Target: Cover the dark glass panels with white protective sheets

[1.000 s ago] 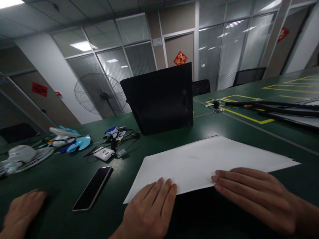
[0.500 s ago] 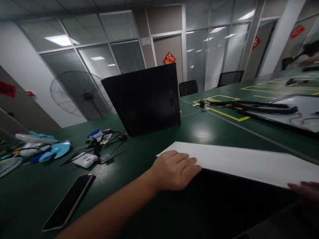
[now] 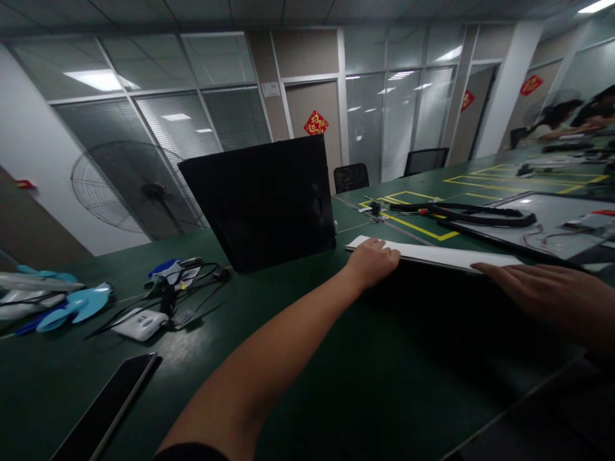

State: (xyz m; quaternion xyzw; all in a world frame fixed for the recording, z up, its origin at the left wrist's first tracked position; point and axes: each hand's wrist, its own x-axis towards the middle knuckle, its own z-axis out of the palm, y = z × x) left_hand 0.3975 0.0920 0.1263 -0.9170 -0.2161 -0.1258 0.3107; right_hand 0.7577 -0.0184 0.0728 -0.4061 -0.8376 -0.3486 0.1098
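Observation:
A flat white panel with a dark underside is held low over the green table, its near edge toward me. My left hand grips its left end, fingers on top of the white face and curled over the edge. At the right end, my right hand holds the near edge, fingers stretched along it; its thumb is hidden. A large black panel-like object stands upright and tilted just beyond and left of the white panel. I cannot tell whether the white panel touches the table.
A phone lies at the near left. Behind it are a white device with cables and light-blue fan blades. To the right, black tubing lies by a large framed panel. People sit at the far right.
Both hands have moved the white panel forward, away from me, and it now looks flatter and narrower. More of my right hand has come into view. The camera view has shifted rightward.

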